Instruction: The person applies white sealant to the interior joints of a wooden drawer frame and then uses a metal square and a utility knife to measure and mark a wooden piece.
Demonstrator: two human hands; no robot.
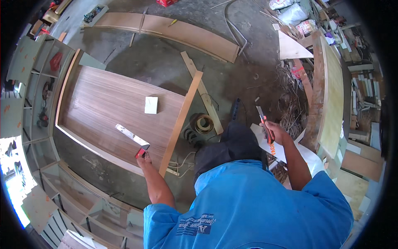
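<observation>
In my right hand (274,132) is a red-and-black utility knife (269,136), its blade pointing away from me. My left hand (143,157) is closed around the red-and-black end of a tool with a long, flat, whitish blade (128,133); its exact kind is unclear. That blade extends over a brown wood-grain panel (112,93) with raised edging around it. A small white block (151,105) lies on the panel, beyond my left hand. Below the knife, a white sheet with orange marking (306,154) is partly hidden by my right arm.
A roll of edging tape (204,123) stands near my legs, beside a loose wooden strip (205,93). A long curved board (166,31) lies on the far floor. Shelf frames (39,108) line the left. Scraps and debris (290,101) pile up beside boards (331,95) at right.
</observation>
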